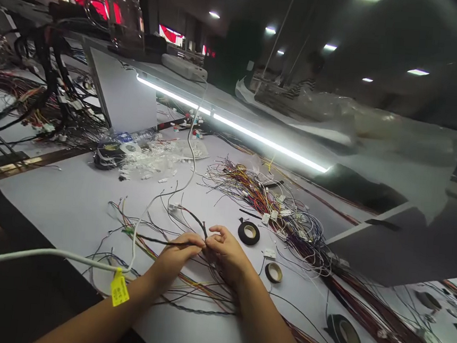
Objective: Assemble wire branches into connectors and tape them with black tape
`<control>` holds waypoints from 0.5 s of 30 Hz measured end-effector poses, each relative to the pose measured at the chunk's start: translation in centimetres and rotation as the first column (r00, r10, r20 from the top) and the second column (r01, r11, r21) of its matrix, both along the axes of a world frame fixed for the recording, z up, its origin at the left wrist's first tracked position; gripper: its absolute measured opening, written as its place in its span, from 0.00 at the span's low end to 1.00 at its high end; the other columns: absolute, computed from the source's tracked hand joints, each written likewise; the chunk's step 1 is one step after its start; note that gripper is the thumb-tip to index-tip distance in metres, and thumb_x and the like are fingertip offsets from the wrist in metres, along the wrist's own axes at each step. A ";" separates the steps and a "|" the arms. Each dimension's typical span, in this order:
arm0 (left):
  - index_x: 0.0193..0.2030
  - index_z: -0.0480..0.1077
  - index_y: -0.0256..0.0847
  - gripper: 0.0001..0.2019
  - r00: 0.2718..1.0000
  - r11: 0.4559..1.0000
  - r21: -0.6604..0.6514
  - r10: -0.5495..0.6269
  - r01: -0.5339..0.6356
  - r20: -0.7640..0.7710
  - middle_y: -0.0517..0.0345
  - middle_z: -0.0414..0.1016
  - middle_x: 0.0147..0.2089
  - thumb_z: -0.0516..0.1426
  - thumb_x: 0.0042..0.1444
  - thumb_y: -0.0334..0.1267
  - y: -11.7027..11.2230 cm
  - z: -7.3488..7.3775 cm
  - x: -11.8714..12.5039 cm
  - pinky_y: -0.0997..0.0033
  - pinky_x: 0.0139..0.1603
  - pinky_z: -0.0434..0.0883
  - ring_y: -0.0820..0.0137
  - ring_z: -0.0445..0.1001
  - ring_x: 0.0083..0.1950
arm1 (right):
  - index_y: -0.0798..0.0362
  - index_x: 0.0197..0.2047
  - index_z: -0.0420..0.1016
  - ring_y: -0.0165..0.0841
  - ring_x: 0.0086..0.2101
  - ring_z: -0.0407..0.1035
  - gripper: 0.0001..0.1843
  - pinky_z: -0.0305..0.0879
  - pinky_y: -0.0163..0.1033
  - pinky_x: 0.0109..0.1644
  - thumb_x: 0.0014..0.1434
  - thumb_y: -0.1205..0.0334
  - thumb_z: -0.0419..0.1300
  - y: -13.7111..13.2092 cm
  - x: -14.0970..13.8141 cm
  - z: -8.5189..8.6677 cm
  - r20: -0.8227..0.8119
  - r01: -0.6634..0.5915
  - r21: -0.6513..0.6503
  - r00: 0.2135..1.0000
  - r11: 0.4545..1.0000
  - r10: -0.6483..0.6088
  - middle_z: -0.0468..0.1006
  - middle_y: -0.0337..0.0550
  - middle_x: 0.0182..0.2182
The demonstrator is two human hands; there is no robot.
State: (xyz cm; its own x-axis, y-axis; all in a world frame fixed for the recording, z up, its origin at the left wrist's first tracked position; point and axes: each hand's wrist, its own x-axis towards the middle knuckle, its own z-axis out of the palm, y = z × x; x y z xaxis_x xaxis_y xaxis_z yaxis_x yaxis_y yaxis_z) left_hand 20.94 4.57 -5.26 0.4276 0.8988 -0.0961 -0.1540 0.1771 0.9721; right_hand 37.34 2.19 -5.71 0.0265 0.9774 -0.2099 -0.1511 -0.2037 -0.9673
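My left hand (175, 257) and my right hand (227, 254) meet over a white table (69, 205), both pinched on a thin black taped wire bundle (154, 239). The bundle runs left from my left fingers to a green end, and a branch (192, 217) curves up from my right fingertips toward a small white connector (173, 207). Loose coloured wires (194, 288) lie under both wrists. A black tape roll (249, 232) lies just right of my right hand.
A tangle of coloured wires with white connectors (281, 208) spreads at the right. Two more tape rolls (273, 272) (344, 334) lie nearer. A white cable with a yellow tag (119, 289) crosses the left. Clear plastic bags of parts (153, 157) lie at the back under a lit strip lamp (232, 124).
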 end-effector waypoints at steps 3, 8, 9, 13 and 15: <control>0.35 0.78 0.40 0.07 0.994 0.998 -0.067 0.004 -0.011 -0.109 0.53 0.78 0.41 0.61 0.48 0.34 0.1 0.2 -0.6 0.63 0.55 0.65 0.61 0.72 0.48 | 0.48 0.47 0.62 0.28 0.27 0.70 0.29 0.66 0.33 0.32 0.46 0.54 0.70 -0.5 0.2 -0.5 -0.279 0.138 0.032 0.952 0.990 -0.124 0.71 0.33 0.30; 0.40 0.74 0.37 0.10 0.982 0.882 -0.469 0.122 -0.041 0.144 0.48 0.75 0.43 0.58 0.57 0.40 2.6 0.8 -0.2 0.64 0.49 0.71 0.66 0.74 0.44 | 0.48 0.51 0.64 0.35 0.38 0.72 0.21 0.69 0.44 0.45 0.55 0.57 0.60 -0.4 -0.2 -1.6 0.135 0.258 0.128 0.952 0.958 -0.275 0.71 0.44 0.42; 0.40 0.73 0.37 0.08 0.970 0.852 -0.518 0.183 -0.076 0.158 0.49 0.75 0.41 0.57 0.59 0.39 3.7 0.8 -0.3 0.65 0.48 0.72 0.67 0.75 0.41 | 0.49 0.51 0.65 0.38 0.43 0.70 0.19 0.68 0.47 0.50 0.56 0.59 0.58 -0.3 -0.4 -1.7 0.318 0.251 0.191 0.899 0.949 -0.302 0.69 0.48 0.46; 0.38 0.69 0.36 0.05 0.959 0.833 -0.514 0.276 -0.205 0.065 0.45 0.74 0.40 0.54 0.60 0.34 9.7 1.0 -2.3 0.65 0.45 0.73 0.66 0.76 0.41 | 0.50 0.52 0.71 0.46 0.59 0.56 0.19 0.50 0.59 0.64 0.58 0.69 0.54 -0.9 -1.5 -0.7 0.794 0.004 0.391 0.504 0.920 -0.340 0.63 0.53 0.58; 0.40 0.69 0.36 0.05 0.948 0.848 -0.446 0.320 -0.286 0.001 0.44 0.73 0.44 0.55 0.59 0.34 12.3 1.4 -4.1 0.63 0.49 0.72 0.64 0.75 0.46 | 0.49 0.52 0.72 0.45 0.58 0.58 0.18 0.49 0.59 0.64 0.59 0.70 0.53 -2.1 -2.2 0.1 0.859 -0.180 0.375 0.437 0.909 -0.267 0.66 0.51 0.57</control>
